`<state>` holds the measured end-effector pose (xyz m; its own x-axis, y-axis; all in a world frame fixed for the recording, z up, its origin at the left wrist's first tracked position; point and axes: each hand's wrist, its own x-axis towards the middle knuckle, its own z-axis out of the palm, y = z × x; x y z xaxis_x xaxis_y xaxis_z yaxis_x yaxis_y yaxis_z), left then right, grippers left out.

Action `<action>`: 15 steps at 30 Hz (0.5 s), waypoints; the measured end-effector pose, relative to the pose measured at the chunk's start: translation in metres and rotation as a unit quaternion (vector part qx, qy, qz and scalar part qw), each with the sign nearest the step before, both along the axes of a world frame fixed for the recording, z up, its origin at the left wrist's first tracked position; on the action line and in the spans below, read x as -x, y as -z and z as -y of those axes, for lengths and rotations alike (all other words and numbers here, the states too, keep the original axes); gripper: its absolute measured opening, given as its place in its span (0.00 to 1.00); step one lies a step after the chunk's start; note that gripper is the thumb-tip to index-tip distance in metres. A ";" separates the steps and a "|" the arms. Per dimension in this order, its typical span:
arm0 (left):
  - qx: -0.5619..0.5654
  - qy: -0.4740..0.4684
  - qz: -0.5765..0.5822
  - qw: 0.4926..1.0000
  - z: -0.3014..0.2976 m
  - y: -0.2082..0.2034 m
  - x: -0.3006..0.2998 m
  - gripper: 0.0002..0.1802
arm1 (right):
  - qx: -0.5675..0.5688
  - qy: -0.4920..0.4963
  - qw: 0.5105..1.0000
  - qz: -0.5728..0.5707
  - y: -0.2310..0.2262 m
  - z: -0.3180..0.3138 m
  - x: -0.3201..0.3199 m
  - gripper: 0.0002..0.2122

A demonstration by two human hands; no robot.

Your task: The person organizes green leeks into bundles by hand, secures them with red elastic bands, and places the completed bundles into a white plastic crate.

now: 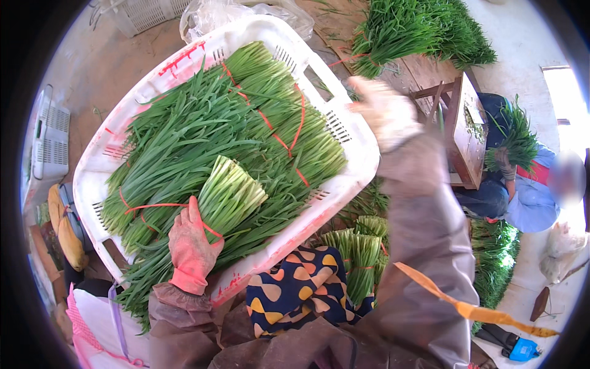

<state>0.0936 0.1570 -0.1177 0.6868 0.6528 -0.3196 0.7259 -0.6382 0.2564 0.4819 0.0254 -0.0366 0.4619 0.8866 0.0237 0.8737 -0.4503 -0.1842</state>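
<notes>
Green leafy bundle (228,192), pale cut ends pointing far and slightly right from the grip, lies atop other bundles (258,132) in a white crate (365,154). The person's left hand (193,246), the nearer one, holds it near its red band (214,232). Motion blurs the right hand (387,114) by the crate's far right rim; how wide its grip stands cannot be told.

You're in a vegetable packing room. Tied greens (184,123) overhang your crate's (361,147) near-left corner; a co-worker (533,204) holds more beside a table (465,147).
</notes>
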 end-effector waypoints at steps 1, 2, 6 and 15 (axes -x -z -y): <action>-0.001 -0.001 -0.004 1.000 0.000 -0.003 -0.003 0.59 | 0.074 0.043 0.996 -0.023 0.012 -0.032 0.026 0.28; 0.002 0.005 -0.002 1.000 -0.001 -0.006 -0.005 0.59 | 0.148 0.089 0.984 -0.044 0.017 -0.055 0.046 0.30; -0.001 0.007 -0.006 1.000 0.000 -0.008 -0.005 0.59 | 0.150 0.156 0.962 -0.168 0.125 -0.085 0.017 0.28; -0.020 0.013 -0.001 1.000 0.000 0.002 -0.001 0.58 | -0.066 0.231 0.966 0.099 -0.002 0.043 -0.058 0.13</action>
